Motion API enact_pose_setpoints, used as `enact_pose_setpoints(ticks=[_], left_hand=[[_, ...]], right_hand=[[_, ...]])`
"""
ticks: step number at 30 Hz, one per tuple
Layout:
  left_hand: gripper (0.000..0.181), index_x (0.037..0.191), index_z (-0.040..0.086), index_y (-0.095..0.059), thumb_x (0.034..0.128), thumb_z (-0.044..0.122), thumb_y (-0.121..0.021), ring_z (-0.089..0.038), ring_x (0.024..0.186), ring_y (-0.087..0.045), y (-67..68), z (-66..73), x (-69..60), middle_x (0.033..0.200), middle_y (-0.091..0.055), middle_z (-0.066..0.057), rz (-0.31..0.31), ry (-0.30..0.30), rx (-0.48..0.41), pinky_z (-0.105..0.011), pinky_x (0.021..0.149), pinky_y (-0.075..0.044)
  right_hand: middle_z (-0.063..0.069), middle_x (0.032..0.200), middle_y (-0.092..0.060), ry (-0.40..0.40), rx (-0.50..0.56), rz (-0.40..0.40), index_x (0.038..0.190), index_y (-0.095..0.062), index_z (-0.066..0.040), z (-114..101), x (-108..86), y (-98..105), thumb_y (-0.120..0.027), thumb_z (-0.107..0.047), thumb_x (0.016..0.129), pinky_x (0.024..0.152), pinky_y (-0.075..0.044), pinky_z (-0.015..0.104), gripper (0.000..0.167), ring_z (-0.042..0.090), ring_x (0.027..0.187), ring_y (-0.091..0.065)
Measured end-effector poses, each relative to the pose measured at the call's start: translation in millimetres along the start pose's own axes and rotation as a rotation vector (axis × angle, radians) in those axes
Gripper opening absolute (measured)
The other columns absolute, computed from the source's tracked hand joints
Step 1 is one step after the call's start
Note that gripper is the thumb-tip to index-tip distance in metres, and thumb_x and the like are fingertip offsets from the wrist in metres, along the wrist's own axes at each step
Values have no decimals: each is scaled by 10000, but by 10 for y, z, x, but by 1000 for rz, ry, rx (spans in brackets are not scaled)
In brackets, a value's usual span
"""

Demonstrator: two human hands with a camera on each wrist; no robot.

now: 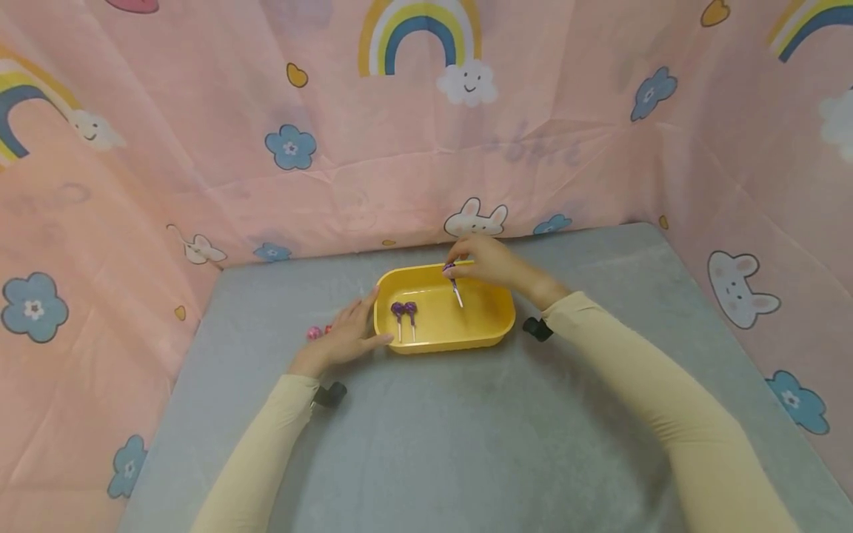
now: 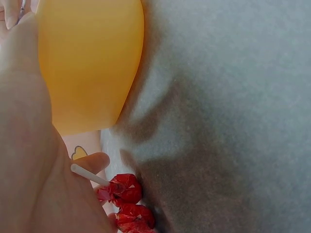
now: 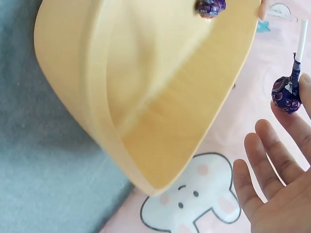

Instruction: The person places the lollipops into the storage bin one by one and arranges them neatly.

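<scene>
The purple lollipop (image 1: 449, 272) is pinched between the right hand's (image 1: 489, 263) thumb and forefinger near the tray's (image 1: 476, 318) far rim, stick towards the person. Two lollipops (image 1: 405, 308) lie inside, near the left end; tray floor spreads rightward. The left hand (image 1: 343, 334), fingers loosely extended, touches that end, partly hiding red lollipops (image 2: 126, 188), one cut off in the left wrist view. Table (image 1: 426, 437) extends around; a curtain (image 1: 373, 170) rises behind.
</scene>
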State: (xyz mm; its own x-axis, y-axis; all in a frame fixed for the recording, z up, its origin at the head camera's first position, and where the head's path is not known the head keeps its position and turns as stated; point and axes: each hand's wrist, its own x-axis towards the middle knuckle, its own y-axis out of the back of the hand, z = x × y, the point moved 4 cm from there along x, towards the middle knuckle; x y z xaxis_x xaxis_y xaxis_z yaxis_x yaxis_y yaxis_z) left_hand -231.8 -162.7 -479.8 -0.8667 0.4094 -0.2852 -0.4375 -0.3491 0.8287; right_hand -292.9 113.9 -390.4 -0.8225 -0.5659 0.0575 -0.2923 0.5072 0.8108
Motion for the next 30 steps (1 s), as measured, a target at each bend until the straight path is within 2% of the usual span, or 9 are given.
enact_pose_setpoints(ticks=[8,16,23,30], left_hand=[[1019,1585,289,128,912,646,-549,-387,1554,-62,-14,-20,17,1679,-105,-137,-2,4,4,-585,1256,-59],[1024,1583,295,135,906,664,-539,-389,1553,-70,-19,-19,5,1677,-114,-144,0,11,8,-585,1256,-61],[1024,1585,283,133,908,666,-534,-398,1551,-75,-2,-5,3,1673,-121,-160,-5,9,12,-590,1253,-76],[1009,1581,312,132,914,640,-550,-392,1551,-76,-13,-12,10,1672,-122,-159,-9,23,-4,-603,1247,-86]], right_hand=[[20,1056,-643,-23,-25,-42,1068,-749,-167,-44,52,-165,-694,-379,919,909,-499,377,265,228,1001,-585],[21,1033,-636,-38,0,-53,1041,-753,-165,-77,105,-317,-700,-381,914,968,-495,409,256,258,1072,-599],[12,1051,-646,-54,0,-54,1032,-743,-167,-82,133,-437,-686,-382,926,961,-498,385,247,232,1052,-600],[25,1005,-644,-60,44,-34,1011,-737,-149,-76,143,-553,-705,-368,913,887,-498,357,242,212,942,-575]])
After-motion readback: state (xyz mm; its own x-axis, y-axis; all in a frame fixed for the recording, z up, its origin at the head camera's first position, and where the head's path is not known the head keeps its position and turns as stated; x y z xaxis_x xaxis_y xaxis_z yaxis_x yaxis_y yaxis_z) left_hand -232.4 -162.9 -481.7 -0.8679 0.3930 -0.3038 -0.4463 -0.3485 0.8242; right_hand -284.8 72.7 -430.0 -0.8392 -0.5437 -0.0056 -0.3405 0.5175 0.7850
